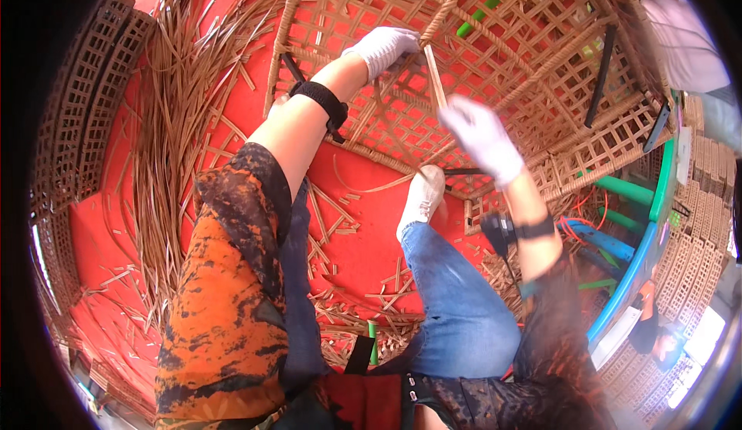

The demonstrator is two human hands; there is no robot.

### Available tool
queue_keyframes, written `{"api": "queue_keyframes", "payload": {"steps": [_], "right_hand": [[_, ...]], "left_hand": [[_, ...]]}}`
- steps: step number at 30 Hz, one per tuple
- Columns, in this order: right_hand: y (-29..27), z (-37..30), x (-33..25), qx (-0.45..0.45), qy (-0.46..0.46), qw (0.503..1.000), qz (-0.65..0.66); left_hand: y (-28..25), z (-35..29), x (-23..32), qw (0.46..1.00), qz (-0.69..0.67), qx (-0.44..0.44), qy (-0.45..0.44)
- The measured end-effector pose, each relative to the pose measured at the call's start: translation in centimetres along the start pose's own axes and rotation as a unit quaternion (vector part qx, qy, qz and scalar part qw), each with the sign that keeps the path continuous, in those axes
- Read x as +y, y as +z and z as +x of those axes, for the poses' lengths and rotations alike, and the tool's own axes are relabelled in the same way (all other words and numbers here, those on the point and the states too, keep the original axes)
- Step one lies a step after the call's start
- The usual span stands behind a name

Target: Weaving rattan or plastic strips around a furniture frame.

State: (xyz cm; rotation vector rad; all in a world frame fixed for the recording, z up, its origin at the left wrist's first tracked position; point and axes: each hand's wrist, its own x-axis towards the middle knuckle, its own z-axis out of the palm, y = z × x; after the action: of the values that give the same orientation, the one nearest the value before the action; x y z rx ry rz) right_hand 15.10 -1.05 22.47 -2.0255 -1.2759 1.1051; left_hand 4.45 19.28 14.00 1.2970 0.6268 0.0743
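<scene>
In front of me stands a large open-weave wicker frame point(533, 67) of tan strips, with cord-wrapped bars. My left hand point(384, 48), in a white glove, is closed at the end of a wrapped bar point(448, 10) near the middle of the weave; its fingertips are partly hidden. A flat tan weaving strip point(436, 76) comes off that bar and stretches down to my right hand point(481, 138). That hand, also white-gloved and smeared a little by motion, pinches the strip's lower end. Another loose strip hangs below my left hand.
A long bundle of loose strips point(174, 136) lies to the left on the red floor point(116, 237), with short offcuts scattered about. Stacked woven panels point(85, 98) stand at far left, more at right. A green-and-blue rail point(653, 214) curves along the right. Another person point(684, 40) is at upper right.
</scene>
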Motion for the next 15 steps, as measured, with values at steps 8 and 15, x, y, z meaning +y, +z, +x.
{"api": "queue_keyframes", "payload": {"steps": [8,15], "right_hand": [[-1.2,-26.0,3.5,-0.084,0.137,0.981,-0.108],[5.4,-47.0,18.4,-0.219,0.327,0.906,-0.156]], "left_hand": [[2.9,-2.4,2.8,0.980,0.193,0.058,0.000],[5.0,-1.6,4.9,0.921,0.345,0.176,-0.032]]}}
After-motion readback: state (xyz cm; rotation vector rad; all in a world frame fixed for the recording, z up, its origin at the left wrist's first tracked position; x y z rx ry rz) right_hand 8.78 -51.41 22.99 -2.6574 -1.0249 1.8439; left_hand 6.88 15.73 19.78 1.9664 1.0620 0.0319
